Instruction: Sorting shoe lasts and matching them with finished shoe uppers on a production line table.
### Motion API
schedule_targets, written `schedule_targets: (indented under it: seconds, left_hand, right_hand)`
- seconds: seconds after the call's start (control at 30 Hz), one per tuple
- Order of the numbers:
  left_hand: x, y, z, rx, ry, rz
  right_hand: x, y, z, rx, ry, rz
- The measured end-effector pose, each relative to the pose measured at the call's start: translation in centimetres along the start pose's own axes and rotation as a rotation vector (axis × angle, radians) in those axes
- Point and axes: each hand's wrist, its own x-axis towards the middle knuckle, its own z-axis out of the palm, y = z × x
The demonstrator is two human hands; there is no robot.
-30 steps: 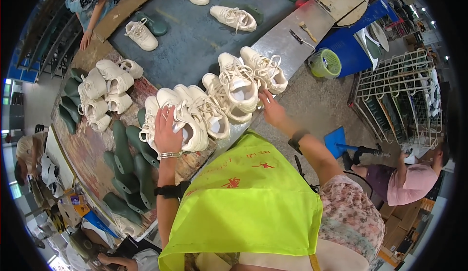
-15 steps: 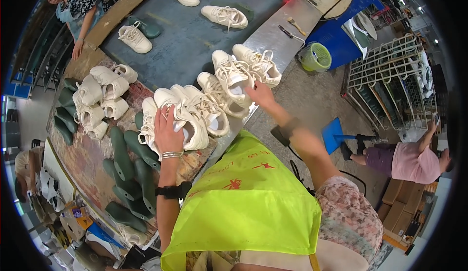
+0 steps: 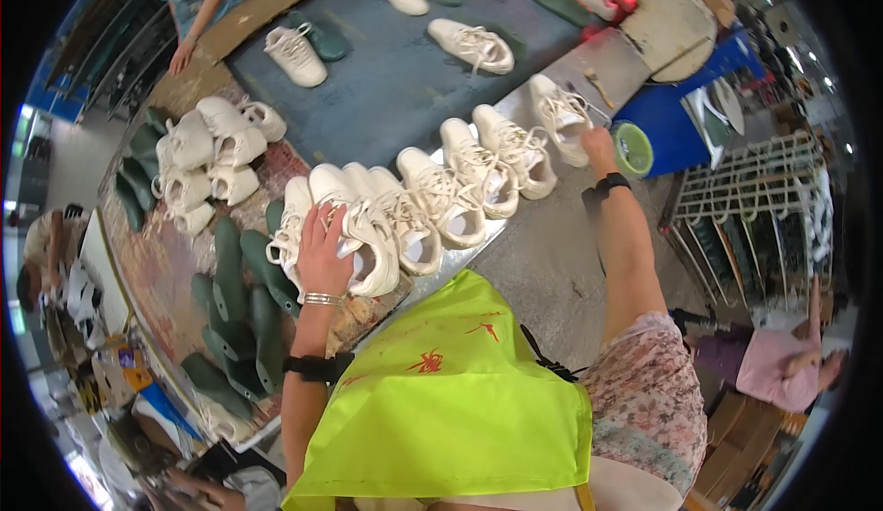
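Observation:
My right hand is closed at the heel of a cream lace-up sneaker, at the right end of a row of similar sneakers. My left hand lies over the left end of the row, its fingers gripping a cream sneaker beside the laces; the thumb is partly hidden. Between the hands, several more cream sneakers, among them one sneaker in the middle, stand side by side along the metal edge, heels toward me.
Green shoe lasts and a stack of cream sneakers cover the worn table at left. More sneakers and lasts sit on the dark belt. A brush, a green bin and a wire rack stand right. Other people are nearby.
My right hand has moved rightward along the row, now holding a sneaker at its far end. The sneakers there stand more spread out. My left hand stays on its sneaker; the view has shifted.

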Motion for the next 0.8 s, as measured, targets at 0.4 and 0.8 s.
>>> schedule_targets:
  seconds: [0.4,0.8]
  left_hand:
    - [0.3,0.3,-0.2,0.055,-0.061,-0.059]
    - [0.0,-0.5,0.3,0.029,0.013,-0.026]
  right_hand:
    - [-14.9,-13.2,-0.4,0.200,0.298,-0.876]
    - [-32.1,-13.0,3.4,-0.114,-0.004,-1.031]
